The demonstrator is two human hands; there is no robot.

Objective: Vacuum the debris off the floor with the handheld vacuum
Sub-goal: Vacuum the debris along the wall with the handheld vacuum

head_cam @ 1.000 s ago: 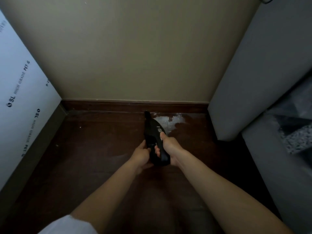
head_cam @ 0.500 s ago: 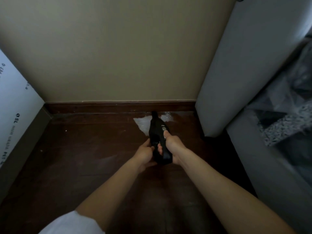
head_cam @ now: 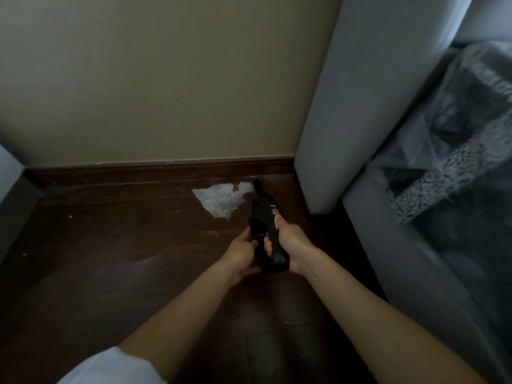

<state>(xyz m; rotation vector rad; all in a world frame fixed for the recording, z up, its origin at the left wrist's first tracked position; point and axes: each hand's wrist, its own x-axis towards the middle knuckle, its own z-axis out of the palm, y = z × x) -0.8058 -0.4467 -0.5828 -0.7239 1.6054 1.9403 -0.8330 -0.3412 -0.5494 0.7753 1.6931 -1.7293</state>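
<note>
A black handheld vacuum [head_cam: 263, 214] points away from me at the dark wooden floor [head_cam: 110, 259], its narrow nozzle reaching the baseboard. My right hand [head_cam: 291, 239] grips its handle with the thumb near a round button. My left hand [head_cam: 241, 250] holds the vacuum's left side. A patch of white, grainy debris [head_cam: 221, 199] lies on the floor just left of the nozzle, against the baseboard. Faint white specks and smears are scattered further left.
A beige wall [head_cam: 166, 79] with a dark baseboard [head_cam: 138, 169] closes the far side. A grey sofa arm [head_cam: 346, 106] stands at the right, with plastic-wrapped items [head_cam: 448, 162] on the seat. A white panel edge [head_cam: 8, 167] leans at the far left.
The view has swung right, so the white panel has nearly left the frame. The vacuum's nozzle now sits at the right edge of the debris patch instead of over its left part.
</note>
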